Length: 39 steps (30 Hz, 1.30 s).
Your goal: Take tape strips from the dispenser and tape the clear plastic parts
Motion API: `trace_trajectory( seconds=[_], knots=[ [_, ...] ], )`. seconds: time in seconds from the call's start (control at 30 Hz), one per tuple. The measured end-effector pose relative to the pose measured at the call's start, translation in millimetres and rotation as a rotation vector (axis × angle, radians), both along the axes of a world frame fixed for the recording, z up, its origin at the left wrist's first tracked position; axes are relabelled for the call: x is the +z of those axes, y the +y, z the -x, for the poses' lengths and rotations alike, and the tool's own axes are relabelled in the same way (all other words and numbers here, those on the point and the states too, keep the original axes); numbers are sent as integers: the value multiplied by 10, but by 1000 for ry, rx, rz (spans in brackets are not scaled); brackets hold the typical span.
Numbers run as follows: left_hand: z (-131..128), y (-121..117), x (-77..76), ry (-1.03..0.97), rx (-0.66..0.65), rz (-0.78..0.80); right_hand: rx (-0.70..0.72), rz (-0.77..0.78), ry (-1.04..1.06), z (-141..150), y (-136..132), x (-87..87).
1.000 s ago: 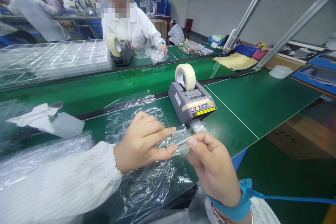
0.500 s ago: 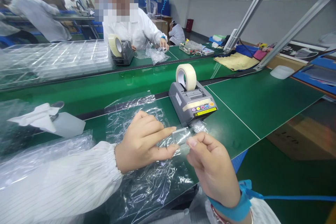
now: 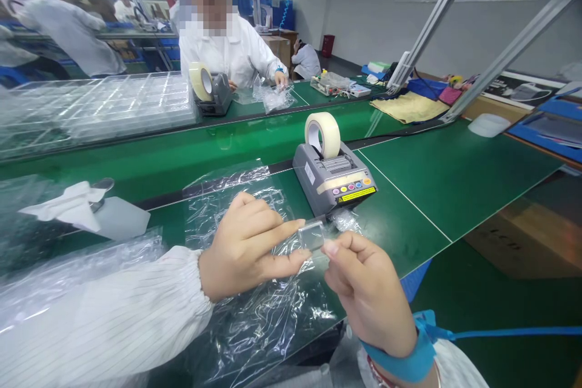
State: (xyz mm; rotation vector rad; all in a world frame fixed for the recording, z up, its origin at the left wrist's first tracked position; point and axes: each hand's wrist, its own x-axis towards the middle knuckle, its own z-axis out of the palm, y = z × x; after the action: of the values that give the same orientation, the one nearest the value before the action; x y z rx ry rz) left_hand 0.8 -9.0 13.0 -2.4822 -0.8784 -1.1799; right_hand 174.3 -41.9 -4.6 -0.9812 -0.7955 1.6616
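My left hand [image 3: 248,242] and my right hand [image 3: 366,291] meet in front of me, both pinching a small clear square piece [image 3: 311,235], apparently a strip of tape or film. The left thumb and forefinger grip its left edge, the right fingertips its lower right edge. Under my hands lies a crumpled clear plastic bag [image 3: 248,309] on the green table. Just beyond the piece stands a grey tape dispenser [image 3: 334,179] with a cream tape roll [image 3: 322,132] on top. A blue strap [image 3: 416,348] circles my right wrist.
A white cloth [image 3: 68,205] and a grey sheet lie at the left. Clear trays [image 3: 95,106] sit beyond the green belt. A person in white works opposite beside a second tape dispenser [image 3: 211,91]. The table edge drops off at right above a cardboard box [image 3: 522,236].
The clear piece between my fingers has turned more squarely toward me and risen slightly. My hands stay almost where they were. The person opposite has shifted a little.
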Motion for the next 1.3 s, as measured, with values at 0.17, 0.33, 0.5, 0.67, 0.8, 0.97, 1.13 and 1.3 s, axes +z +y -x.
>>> trace_trajectory(
  seconds=[0.17,0.33,0.5,0.67,0.8,0.97,1.13,1.3],
  knots=[
    [7,-4,-13,3,-7,6,3,6,-26,-11,0,-6],
    [-1,7,-15,-5,-15,7,16,-5,-30,-9,7,-31],
    [-16,-22,35,-5,-20,8,87,-28,-66,-97,-5,-96],
    [-8,-38,76,-52,-5,61,180,-190,-349,-346,-13,-27],
    [-23,-48,128,-30,-4,69,111,-618,-772,-468,103,208],
    [-55,-106,226,-26,24,12,255,-998,-1017,-434,308,394],
    [-44,-119,273,30,42,-17,223,-1190,-1099,-392,404,358],
    [26,-95,396,244,100,101,190,-1340,-1232,-373,476,264]
  ],
)
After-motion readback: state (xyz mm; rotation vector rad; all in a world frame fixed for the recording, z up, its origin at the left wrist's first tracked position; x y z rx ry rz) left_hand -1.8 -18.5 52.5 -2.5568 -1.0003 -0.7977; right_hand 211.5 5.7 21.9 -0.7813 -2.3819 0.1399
